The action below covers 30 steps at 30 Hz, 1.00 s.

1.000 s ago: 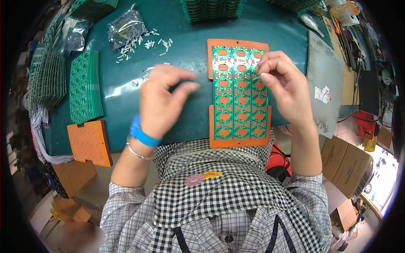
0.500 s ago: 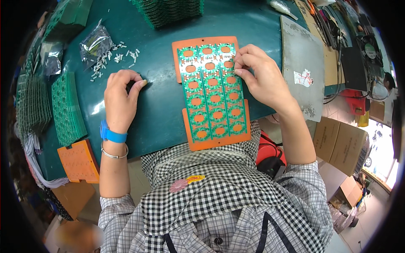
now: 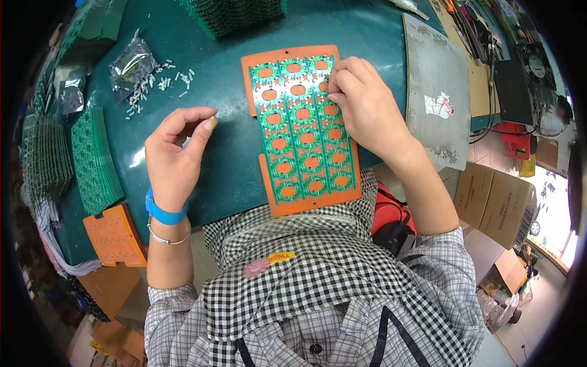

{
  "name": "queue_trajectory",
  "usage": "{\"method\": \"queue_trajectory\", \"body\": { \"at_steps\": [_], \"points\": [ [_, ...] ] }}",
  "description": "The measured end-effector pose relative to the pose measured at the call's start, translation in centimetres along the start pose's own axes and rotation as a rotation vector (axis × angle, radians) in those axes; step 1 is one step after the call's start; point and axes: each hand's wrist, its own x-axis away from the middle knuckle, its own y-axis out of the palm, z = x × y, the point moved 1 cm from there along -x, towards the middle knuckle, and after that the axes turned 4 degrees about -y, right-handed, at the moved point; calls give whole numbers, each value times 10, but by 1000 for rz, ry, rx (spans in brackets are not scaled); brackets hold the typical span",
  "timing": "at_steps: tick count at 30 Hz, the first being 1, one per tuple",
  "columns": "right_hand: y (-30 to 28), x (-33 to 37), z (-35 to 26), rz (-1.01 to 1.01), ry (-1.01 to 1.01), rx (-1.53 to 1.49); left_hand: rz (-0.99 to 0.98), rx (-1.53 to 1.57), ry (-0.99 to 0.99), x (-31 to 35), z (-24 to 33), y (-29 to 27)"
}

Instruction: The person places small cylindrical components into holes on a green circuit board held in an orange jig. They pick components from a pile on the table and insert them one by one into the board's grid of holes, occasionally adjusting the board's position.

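A green circuit board panel (image 3: 305, 130) with rows of oval cut-outs lies on an orange plate (image 3: 287, 209), whose ends stick out beyond it. Over the panel's upper right edge is my right hand (image 3: 367, 107), thumb and fingers pinched together at the board; whatever sits between them is too small to see. My left hand (image 3: 177, 150) hovers over the table left of the panel. Its thumb and forefinger meet in a pinch, and I cannot make out what they hold. Small white parts (image 3: 142, 92) lie scattered beyond it beside a clear plastic bag (image 3: 132, 66).
Stacks of green boards stand at the left (image 3: 95, 162) and far middle (image 3: 235, 13). A second orange plate (image 3: 116, 235) rests at the table's left edge. To the right is a grey metal sheet (image 3: 431, 92) with a sticker; cardboard boxes (image 3: 492, 205) stand beyond the table edge.
My right hand has shifted slightly left, further over the panel's edge. My left hand's fingers have stretched out a little to the right, still pinched. The whole view has shifted slightly.
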Motion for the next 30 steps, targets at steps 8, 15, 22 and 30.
{"method": "queue_trajectory", "body": {
  "at_steps": [8, 15, 22, 30],
  "points": [
    [4, 4, -1, 20, 16, 41, -109, 224, 9, 14, 13, 14],
    [5, 5, -2, -40, -27, 111, -201, 294, -29, 20, 15, 22],
    [-12, 3, -9, -45, -10, 15, -197, 373, -66, 27, 22, 35],
    [-2, -6, -60, 93, -209, -412, -342, 532, -145, 33, 33, 48]
  ]
}}
